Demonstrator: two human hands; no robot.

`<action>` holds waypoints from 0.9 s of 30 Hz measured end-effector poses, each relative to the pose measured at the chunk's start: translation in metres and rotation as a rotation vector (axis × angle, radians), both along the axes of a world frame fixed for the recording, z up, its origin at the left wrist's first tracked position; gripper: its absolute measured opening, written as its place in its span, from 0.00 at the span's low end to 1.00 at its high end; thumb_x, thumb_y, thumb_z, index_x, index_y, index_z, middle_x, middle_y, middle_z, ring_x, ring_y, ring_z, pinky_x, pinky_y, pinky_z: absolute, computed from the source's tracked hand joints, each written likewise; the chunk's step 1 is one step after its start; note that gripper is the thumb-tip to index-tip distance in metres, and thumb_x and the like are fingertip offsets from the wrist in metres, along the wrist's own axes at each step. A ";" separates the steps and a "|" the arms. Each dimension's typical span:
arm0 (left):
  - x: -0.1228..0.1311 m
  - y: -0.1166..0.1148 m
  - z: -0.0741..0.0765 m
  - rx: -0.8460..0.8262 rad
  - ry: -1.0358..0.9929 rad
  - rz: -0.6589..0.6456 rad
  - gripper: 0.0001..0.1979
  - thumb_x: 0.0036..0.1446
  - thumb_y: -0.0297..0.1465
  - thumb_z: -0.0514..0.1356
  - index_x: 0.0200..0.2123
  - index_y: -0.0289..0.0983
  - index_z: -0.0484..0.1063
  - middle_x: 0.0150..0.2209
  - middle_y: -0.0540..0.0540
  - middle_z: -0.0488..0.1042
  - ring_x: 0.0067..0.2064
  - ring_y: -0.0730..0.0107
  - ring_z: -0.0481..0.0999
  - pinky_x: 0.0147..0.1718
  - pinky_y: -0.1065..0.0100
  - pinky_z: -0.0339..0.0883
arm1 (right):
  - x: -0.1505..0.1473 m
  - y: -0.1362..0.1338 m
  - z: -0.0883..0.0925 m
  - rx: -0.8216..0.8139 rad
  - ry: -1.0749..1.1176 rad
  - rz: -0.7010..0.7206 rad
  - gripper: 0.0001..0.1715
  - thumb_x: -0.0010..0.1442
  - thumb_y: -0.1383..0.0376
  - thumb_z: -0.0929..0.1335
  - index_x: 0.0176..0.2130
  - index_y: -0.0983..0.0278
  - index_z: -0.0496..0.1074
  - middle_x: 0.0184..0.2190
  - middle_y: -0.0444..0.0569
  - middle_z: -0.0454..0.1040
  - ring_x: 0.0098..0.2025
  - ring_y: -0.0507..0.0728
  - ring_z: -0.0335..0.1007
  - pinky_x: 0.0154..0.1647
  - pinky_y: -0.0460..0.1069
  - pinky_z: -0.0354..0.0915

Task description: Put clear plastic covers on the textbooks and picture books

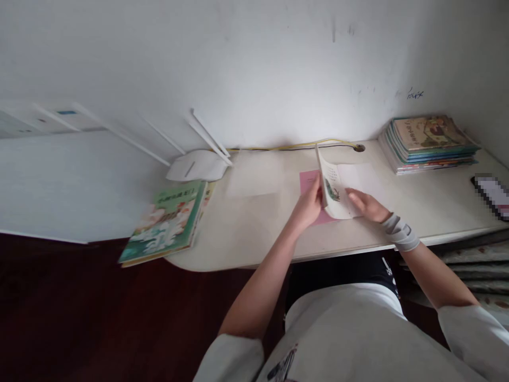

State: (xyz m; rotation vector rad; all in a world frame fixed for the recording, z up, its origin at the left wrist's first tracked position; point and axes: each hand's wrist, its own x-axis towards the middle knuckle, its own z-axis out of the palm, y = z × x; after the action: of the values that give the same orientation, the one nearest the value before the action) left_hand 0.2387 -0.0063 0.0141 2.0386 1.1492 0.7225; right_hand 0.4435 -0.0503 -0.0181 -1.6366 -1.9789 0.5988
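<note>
Holding the booklet [350, 183] open mid-counter [254, 223], my left hand [308, 206] has its grip pinching the raised page [325, 178], while my right hand [366, 205] lies spread flat on the other leaf (thin paper). A sharp tug could crease or tear it, I judge.

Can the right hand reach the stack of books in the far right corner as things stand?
Probably yes. The right hand lies flat on the open book, and nothing stands on the desk between it and the stack of books.
</note>
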 end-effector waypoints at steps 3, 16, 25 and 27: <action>0.035 -0.007 0.009 -0.010 -0.230 -0.245 0.31 0.63 0.31 0.47 0.66 0.42 0.38 0.62 0.43 0.59 0.61 0.65 0.61 0.58 0.60 0.57 | 0.028 -0.001 0.017 -0.124 0.506 -0.080 0.44 0.64 0.48 0.39 0.61 0.69 0.55 0.55 0.60 0.67 0.55 0.57 0.66 0.51 0.54 0.65; -0.013 0.013 -0.027 0.064 -0.034 0.231 0.24 0.61 0.31 0.50 0.60 0.37 0.54 0.61 0.37 0.59 0.61 0.59 0.60 0.55 0.57 0.60 | 0.086 -0.003 0.000 0.070 -0.210 -0.436 0.31 0.53 0.69 0.64 0.56 0.73 0.62 0.54 0.64 0.67 0.54 0.66 0.63 0.52 0.61 0.61; 0.011 0.005 -0.031 -0.634 -1.024 0.146 0.22 0.47 0.42 0.65 0.41 0.33 0.70 0.39 0.42 0.77 0.39 0.65 0.76 0.39 0.66 0.70 | 0.030 -0.004 0.001 0.111 -0.093 -0.054 0.27 0.64 0.55 0.56 0.55 0.66 0.65 0.51 0.56 0.71 0.53 0.61 0.66 0.54 0.56 0.62; 0.027 0.004 -0.026 -0.775 -1.131 0.114 0.23 0.45 0.44 0.66 0.40 0.33 0.71 0.38 0.43 0.77 0.38 0.66 0.76 0.39 0.67 0.69 | 0.029 -0.007 0.006 0.110 0.084 -0.077 0.31 0.64 0.49 0.55 0.57 0.65 0.63 0.52 0.56 0.70 0.54 0.61 0.66 0.55 0.57 0.62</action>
State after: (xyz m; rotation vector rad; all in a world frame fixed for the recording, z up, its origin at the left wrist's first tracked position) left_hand 0.2654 -0.0025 -0.0120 0.6871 0.6630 1.0525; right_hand 0.4721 -0.0568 -0.0122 -1.5872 -1.8462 0.5120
